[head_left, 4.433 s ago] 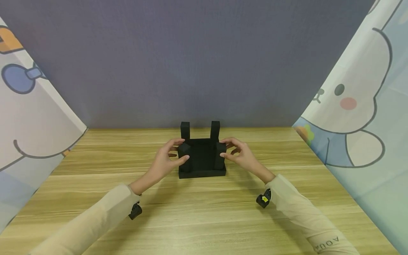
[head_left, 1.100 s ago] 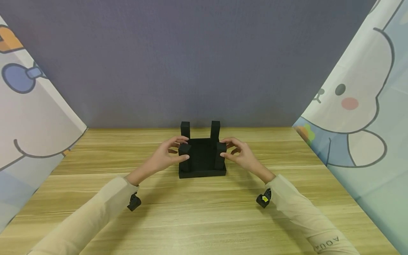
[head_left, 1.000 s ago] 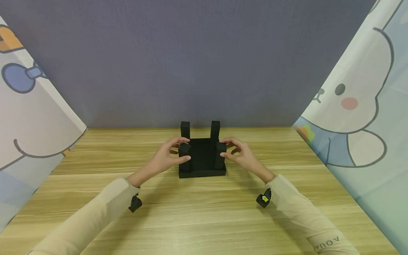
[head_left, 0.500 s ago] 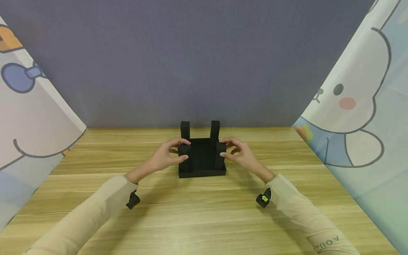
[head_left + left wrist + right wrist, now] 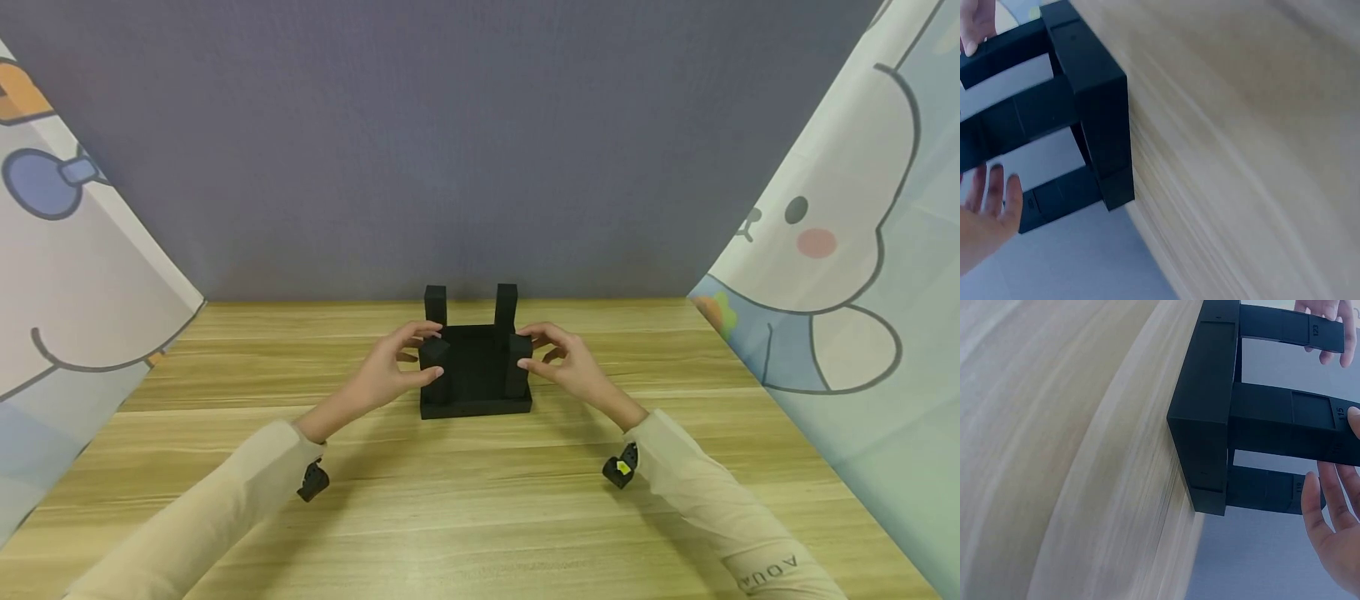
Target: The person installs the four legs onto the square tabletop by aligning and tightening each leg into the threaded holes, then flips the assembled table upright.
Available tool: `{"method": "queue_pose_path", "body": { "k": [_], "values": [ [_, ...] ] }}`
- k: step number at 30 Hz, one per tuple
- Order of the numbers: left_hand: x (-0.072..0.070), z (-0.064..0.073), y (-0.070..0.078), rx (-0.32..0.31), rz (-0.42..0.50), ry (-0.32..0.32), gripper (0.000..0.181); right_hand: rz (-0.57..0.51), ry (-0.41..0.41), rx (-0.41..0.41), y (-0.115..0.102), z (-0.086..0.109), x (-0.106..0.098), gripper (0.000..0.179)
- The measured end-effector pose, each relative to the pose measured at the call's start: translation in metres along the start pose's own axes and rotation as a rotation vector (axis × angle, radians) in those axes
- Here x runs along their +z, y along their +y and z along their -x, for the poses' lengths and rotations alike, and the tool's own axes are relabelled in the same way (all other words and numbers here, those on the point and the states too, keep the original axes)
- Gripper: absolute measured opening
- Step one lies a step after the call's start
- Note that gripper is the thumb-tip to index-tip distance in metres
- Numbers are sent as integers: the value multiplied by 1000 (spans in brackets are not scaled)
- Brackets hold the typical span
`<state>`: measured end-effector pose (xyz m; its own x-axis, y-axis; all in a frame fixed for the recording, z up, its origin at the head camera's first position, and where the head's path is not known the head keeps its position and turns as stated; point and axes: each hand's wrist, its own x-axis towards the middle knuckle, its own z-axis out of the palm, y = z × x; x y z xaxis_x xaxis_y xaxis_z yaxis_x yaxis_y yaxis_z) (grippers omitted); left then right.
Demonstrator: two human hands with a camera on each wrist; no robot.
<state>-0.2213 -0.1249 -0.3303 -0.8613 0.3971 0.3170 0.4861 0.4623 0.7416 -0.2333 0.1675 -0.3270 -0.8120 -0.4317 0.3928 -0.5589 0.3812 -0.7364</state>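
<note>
A black stand has a square, shallow base flat on the table and an upright post near each corner, like a small upturned stool. My left hand holds the front left post near its top, thumb on the near side and fingers round the far side. That post's top face looks turned at an angle in the head view. My right hand pinches the front right post the same way. Raised numbers mark the middle post in the right wrist view.
Two back posts, left and right, rise beyond my fingers. The wooden table ends at a grey panel close behind the stand. Cartoon-printed curtains flank both sides.
My left wrist has shifted slightly left and away from me since the oldest frame, and its fingertips move a little about the post. The stand and my right hand look unchanged.
</note>
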Motion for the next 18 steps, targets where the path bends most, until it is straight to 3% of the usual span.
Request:
{"method": "queue_pose_path", "body": {
  "k": [3, 9, 14, 18],
  "values": [
    [3, 3, 1, -13, 7, 43, 56, 6, -7, 4, -12, 1, -1, 38],
    [6, 7, 0, -11, 15, 80, 53, 7, -13, 22, -15, 2, -1, 38],
    [7, 6, -3, 23, 10, 70, 50, -5, -15, 21, -14, 1, -1, 38],
    [3, 3, -6, 57, 9, 24, 48, -14, -11, 5, 8, 0, 2, 38]
  ]
}}
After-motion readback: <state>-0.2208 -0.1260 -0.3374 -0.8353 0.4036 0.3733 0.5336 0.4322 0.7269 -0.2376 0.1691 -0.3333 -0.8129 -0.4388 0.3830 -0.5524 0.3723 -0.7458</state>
